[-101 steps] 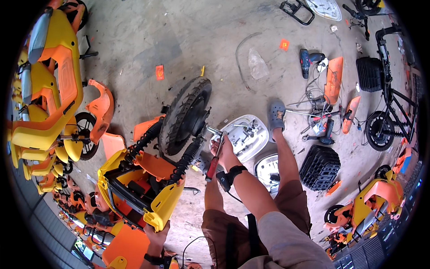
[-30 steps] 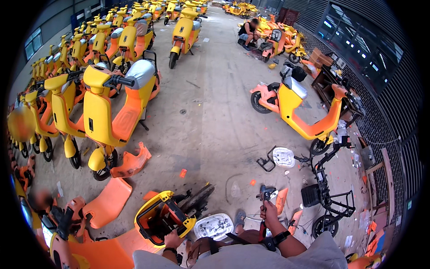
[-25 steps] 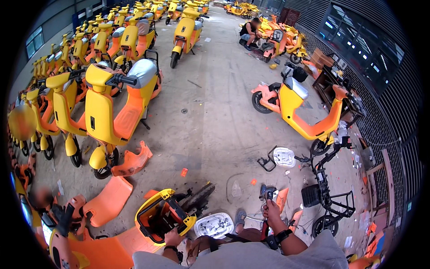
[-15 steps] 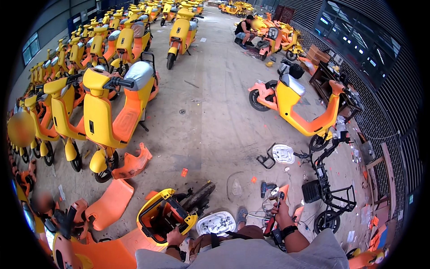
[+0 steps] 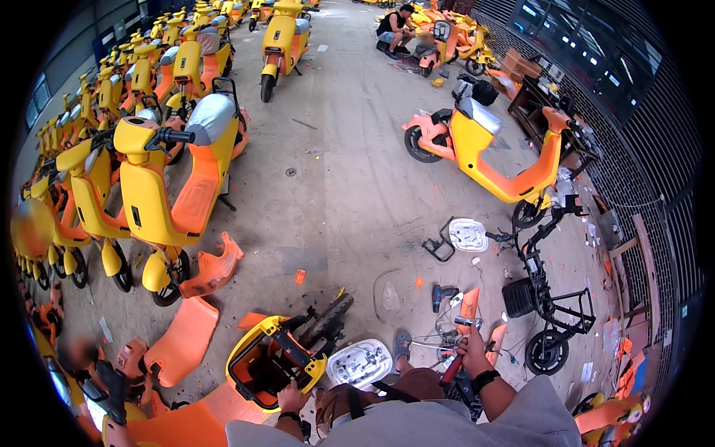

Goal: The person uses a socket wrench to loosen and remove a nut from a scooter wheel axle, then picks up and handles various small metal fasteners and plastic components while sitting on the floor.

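At the bottom, my left hand (image 5: 292, 396) is closed round the near edge of an upended scooter's yellow body (image 5: 321, 368), which has a dark open interior. A black wheel (image 5: 328, 320) sticks out from its far side. My right hand (image 5: 471, 349) is closed on a metal tool (image 5: 468, 322), raised right of that body; red shows below the fist. Between my hands a white plastic tray (image 5: 359, 359) with small parts lies on the floor beside my shoe (image 5: 402, 344). Beyond my right hand lie a cordless drill (image 5: 439, 296), cables and orange panels (image 5: 471, 302).
Rows of yellow scooters (image 5: 186, 186) line the left. A single scooter (image 5: 484, 164) and a stripped black frame (image 5: 551, 313) stand right. A co-worker (image 5: 391, 33) squats far back near piled scooters. An orange panel (image 5: 182, 335) lies at left; a wall with a bench (image 5: 536, 112) runs right.
Since the earliest frame the view has lifted from the wheel to the hall, and my right hand has moved rightward off the axle with the tool. Lately it has risen slightly; the co-worker leans over.
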A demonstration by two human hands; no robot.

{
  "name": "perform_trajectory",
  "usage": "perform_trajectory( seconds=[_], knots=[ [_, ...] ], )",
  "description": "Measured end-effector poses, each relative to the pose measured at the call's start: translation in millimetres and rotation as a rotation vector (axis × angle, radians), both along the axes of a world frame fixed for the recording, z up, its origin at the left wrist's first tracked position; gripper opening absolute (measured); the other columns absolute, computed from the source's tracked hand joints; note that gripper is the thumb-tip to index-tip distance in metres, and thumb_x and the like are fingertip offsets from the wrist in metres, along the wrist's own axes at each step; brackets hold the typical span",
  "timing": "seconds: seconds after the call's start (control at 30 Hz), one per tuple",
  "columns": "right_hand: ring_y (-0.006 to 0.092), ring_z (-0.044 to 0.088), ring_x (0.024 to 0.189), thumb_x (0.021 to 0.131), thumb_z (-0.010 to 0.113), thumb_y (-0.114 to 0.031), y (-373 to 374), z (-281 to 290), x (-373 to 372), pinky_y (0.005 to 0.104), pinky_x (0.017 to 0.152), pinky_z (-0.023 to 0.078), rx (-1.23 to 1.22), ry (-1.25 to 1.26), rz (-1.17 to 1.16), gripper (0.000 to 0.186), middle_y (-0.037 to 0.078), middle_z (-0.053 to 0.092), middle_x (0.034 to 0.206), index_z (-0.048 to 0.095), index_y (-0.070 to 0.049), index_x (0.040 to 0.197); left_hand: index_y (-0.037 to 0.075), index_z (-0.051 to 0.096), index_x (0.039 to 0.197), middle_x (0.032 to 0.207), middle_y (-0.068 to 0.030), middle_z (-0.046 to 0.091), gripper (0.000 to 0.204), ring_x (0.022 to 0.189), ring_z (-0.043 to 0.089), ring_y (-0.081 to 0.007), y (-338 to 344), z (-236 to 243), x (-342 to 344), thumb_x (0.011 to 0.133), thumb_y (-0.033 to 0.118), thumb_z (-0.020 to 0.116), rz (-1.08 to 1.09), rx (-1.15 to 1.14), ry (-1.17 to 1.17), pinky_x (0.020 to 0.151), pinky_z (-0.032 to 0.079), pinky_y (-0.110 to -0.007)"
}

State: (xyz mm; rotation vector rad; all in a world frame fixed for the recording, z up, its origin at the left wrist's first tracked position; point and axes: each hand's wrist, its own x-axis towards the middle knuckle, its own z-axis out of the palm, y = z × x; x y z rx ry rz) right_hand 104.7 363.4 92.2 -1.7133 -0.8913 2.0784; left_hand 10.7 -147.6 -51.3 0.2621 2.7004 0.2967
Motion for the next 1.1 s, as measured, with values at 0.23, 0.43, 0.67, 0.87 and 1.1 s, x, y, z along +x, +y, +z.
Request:
perform_trajectory(
  seconds=[0.23, 0.43, 0.67, 0.87, 1.1],
  knots=[
    [0.0132, 0.041, 0.050, 0.092, 0.054, -0.037, -47.3, -61.7, -15.7, 0.0284, 0.045, 0.037, 0.059, -0.066, -0.091, 0.027, 0.001, 0.043, 0.066, 0.050, -0.011, 0.089, 0.006, 0.051, 0.084, 0.072, -0.0143, 0.062, 0.052, 0.066, 0.063, -0.0338, 5.1, 7.1, -7.1, 0.065, 0.049, 0.073, -0.034, 0.013, 0.064, 0.056, 0.051, -0.046],
    [0.0073, 0.033, 0.039, 0.089, 0.055, -0.047, -81.0, -150.0, -42.5, 0.0228, 0.034, 0.025, -0.004, -0.254, 0.239, 0.049, -0.002, 0.035, 0.055, 0.044, -0.015, 0.124, 0.005, 0.049, 0.081, 0.071, -0.0155, 0.061, 0.051, 0.062, 0.061, -0.0368, 6.7, 0.6, -8.7, 0.066, 0.047, 0.076, -0.012, -0.032, 0.022, 0.053, 0.049, -0.047],
    [0.0113, 0.043, 0.038, 0.090, 0.052, -0.040, -173.8, -347.7, -29.6, 0.0260, 0.032, 0.031, -0.191, -0.240, 0.196, 0.040, 0.006, 0.053, 0.067, 0.050, -0.001, 0.100, 0.000, 0.058, 0.101, 0.085, -0.0169, 0.067, 0.046, 0.075, 0.067, -0.0322, 30.6, 13.0, -10.9, 0.066, 0.018, 0.081, 0.121, 0.123, -0.050, 0.065, 0.054, -0.038],
    [0.0095, 0.037, 0.037, 0.087, 0.054, -0.049, -224.6, -478.5, -56.7, 0.0263, 0.030, 0.026, -0.127, -0.344, 0.221, 0.042, 0.001, 0.043, 0.058, 0.046, -0.009, 0.093, -0.005, 0.057, 0.103, 0.091, -0.0142, 0.068, 0.043, 0.081, 0.068, -0.0217, 32.9, 5.2, -7.2, 0.067, 0.005, 0.079, 0.257, 0.203, -0.147, 0.072, 0.053, -0.031],
    [0.0071, 0.035, 0.040, 0.093, 0.051, -0.034, -255.0, -560.0, -89.6, 0.0239, 0.035, 0.026, 0.010, -0.226, 0.113, 0.025, -0.002, 0.039, 0.054, 0.045, -0.010, 0.095, -0.004, 0.052, 0.109, 0.099, -0.0081, 0.061, 0.043, 0.088, 0.059, -0.0150, -0.3, -7.1, 8.4, 0.070, -0.010, 0.070, 0.360, 0.293, -0.294, 0.074, 0.051, -0.030]
  ],
)
